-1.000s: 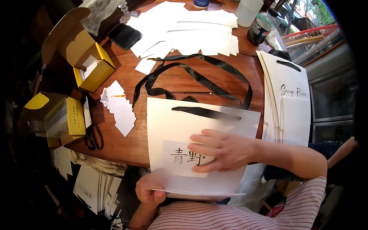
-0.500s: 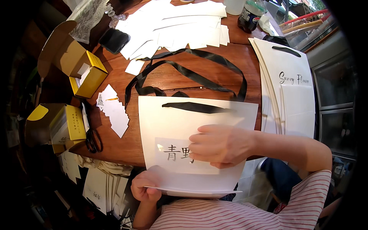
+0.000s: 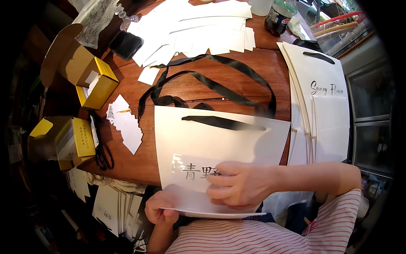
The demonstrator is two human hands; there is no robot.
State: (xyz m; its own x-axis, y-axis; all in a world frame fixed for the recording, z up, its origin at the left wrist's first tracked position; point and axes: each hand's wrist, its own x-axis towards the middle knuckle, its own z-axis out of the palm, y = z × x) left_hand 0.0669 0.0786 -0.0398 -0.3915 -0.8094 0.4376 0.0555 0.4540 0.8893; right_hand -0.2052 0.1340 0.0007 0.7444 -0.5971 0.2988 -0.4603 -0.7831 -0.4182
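A white paper bag (image 3: pixel 220 144) with a black ribbon handle (image 3: pixel 224 122) leans on the table's front edge in front of me. A clear film sheet (image 3: pixel 179 161) with dark printed characters lies on its front. My left hand (image 3: pixel 161 207) pinches the bag's lower left edge, thumb on the outside. Across the film my right hand (image 3: pixel 241 184) rests with its fingers apart and slightly bent. It covers the right part of the characters and grips nothing that I can see.
A long black ribbon (image 3: pixel 211 84) loops over the wooden table (image 3: pixel 194 101). White sheets (image 3: pixel 194 29), a phone (image 3: pixel 126 44) and a cola bottle (image 3: pixel 277 19) lie farther back. Yellow boxes (image 3: pixel 99 80), small white cards (image 3: pixel 127 127) and scissors (image 3: pixel 103 156) are left; more bags (image 3: pixel 327 72) stand right.
My right hand has slid down over the film toward the bag's lower edge, uncovering the handle's right end. The left hand keeps its hold.
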